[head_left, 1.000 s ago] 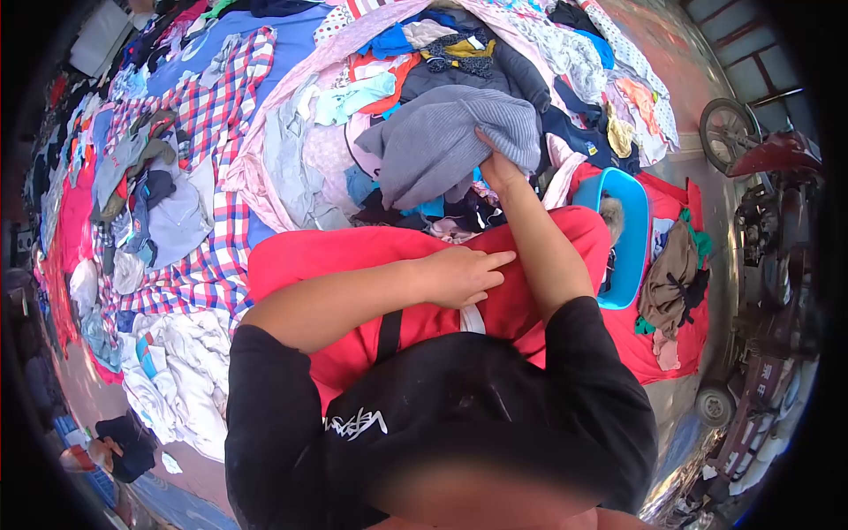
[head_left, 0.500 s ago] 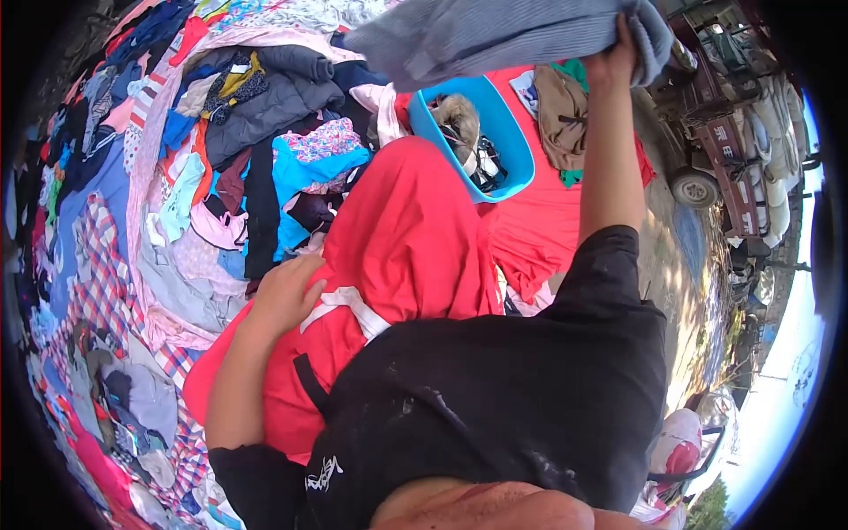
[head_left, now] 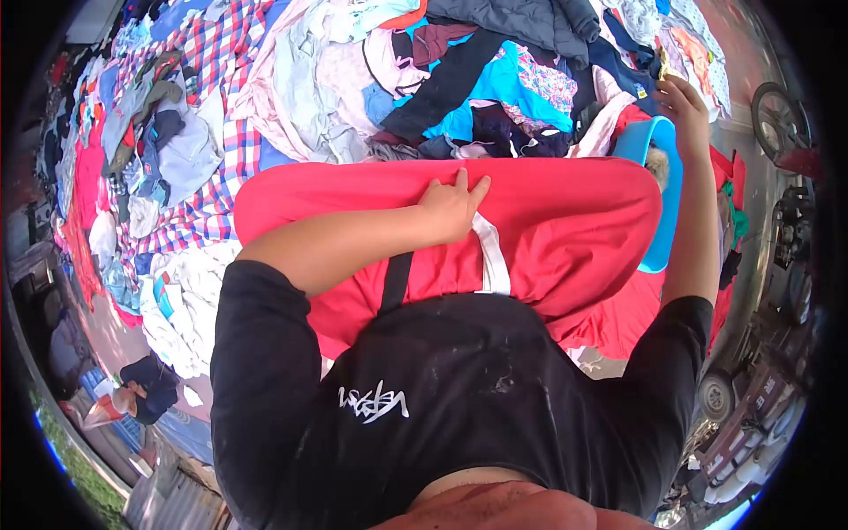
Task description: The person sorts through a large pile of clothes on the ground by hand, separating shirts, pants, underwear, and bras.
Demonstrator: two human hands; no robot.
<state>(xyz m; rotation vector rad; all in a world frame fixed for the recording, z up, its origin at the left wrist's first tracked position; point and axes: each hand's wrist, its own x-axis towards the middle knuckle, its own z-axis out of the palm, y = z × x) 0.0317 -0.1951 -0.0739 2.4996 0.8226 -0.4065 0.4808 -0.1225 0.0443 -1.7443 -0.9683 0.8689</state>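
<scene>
1. The left hand (head_left: pixel 452 205) lies flat and open on the red bundle (head_left: pixel 539 225) at the person's waist, beside its white strap (head_left: pixel 491 256); it presses and grips nothing.
2. The right hand (head_left: pixel 682 106) is stretched out with loose fingers, empty, just above the rim of the blue tub (head_left: pixel 664 190).
3. The sorting looks far from finished: the clothes heap (head_left: pixel 459 71) is large and mixed.
4. The tub holds something furry, I think; most of its inside is hidden behind the bundle.
</scene>
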